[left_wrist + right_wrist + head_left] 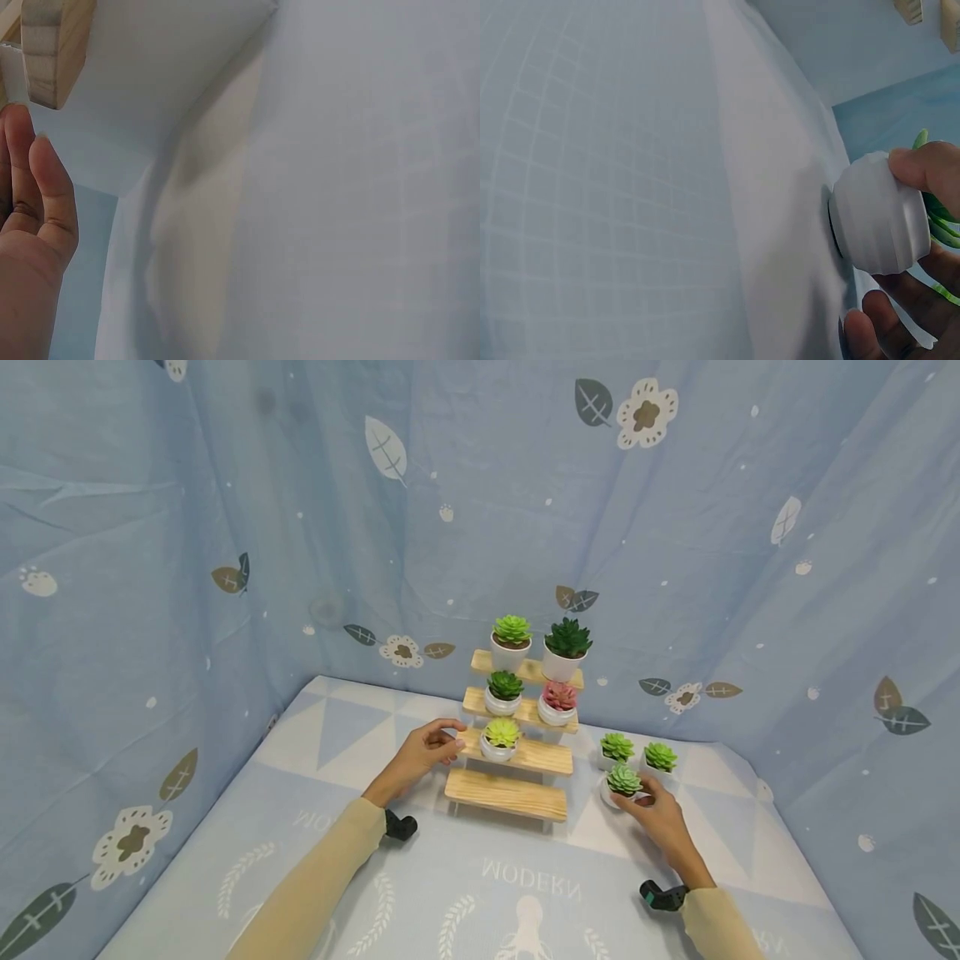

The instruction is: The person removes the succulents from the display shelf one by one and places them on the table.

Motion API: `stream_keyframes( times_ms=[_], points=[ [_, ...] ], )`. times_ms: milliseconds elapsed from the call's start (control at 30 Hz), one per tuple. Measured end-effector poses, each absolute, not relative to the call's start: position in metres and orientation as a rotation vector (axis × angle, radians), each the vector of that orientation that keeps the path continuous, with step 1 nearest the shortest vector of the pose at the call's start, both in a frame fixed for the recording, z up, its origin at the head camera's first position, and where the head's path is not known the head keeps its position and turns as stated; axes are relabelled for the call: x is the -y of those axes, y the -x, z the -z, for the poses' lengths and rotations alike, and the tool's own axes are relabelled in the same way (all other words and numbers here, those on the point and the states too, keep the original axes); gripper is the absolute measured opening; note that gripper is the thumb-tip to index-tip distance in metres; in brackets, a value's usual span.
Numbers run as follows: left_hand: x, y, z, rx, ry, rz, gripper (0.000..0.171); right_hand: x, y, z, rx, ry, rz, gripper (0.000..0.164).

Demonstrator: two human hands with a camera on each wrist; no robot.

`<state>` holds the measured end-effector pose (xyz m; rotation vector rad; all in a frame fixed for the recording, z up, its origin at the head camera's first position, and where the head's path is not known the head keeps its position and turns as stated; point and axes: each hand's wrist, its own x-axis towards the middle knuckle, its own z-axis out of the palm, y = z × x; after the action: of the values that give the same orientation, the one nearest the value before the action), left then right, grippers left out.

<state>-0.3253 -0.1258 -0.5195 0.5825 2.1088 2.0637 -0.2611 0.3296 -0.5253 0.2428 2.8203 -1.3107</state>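
My right hand (662, 817) pinches a small potted succulent (623, 778) by its rim, thumb on one side and fingers on the other. Its white ribbed pot (877, 214) shows large in the right wrist view, at or just over the cloth. Beside the left end of a tiered wooden stand (506, 792) is my left hand (422, 758), fingers loosely bent with nothing between them. Those fingertips are close to the stand's third tier; whether they touch it I cannot tell. A yellow-green succulent (501, 737) in a white pot sits on that tier.
Two bright green potted succulents, one (617, 748) on the left and another (660, 757) on the right, stand behind the held pot. The upper tiers carry several more, including a pink one (559, 697) and a tall dark green one (567, 639). Patterned blue curtains (480, 527) surround the table.
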Motion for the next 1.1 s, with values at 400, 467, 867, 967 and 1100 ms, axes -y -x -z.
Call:
stream_keyframes(
  times_ms=[400, 467, 867, 967, 1100],
  points=[
    [0.125, 0.324, 0.519, -2.113, -0.563, -2.059, 0.042, -0.335, 0.263, 0.528, -2.792, -0.218, 1.294, 0.093],
    [0.125, 0.324, 0.519, -2.113, -0.567, -2.061, 0.042, -0.336, 0.264, 0.527, -2.773, -0.205, 1.288, 0.095],
    [0.125, 0.325, 0.517, -2.109, -0.570, -2.057, 0.042, -0.345, 0.266, 0.505, -2.726, -0.101, 1.386, 0.092],
    [0.125, 0.324, 0.517, -2.100, -0.564, -2.060, 0.042, -0.346, 0.265, 0.496, -2.749, -0.069, 1.400, 0.088],
    [0.125, 0.325, 0.519, -2.090, -0.565, -2.072, 0.042, -0.344, 0.263, 0.485, -2.783, -0.037, 1.391, 0.084]
  ],
)
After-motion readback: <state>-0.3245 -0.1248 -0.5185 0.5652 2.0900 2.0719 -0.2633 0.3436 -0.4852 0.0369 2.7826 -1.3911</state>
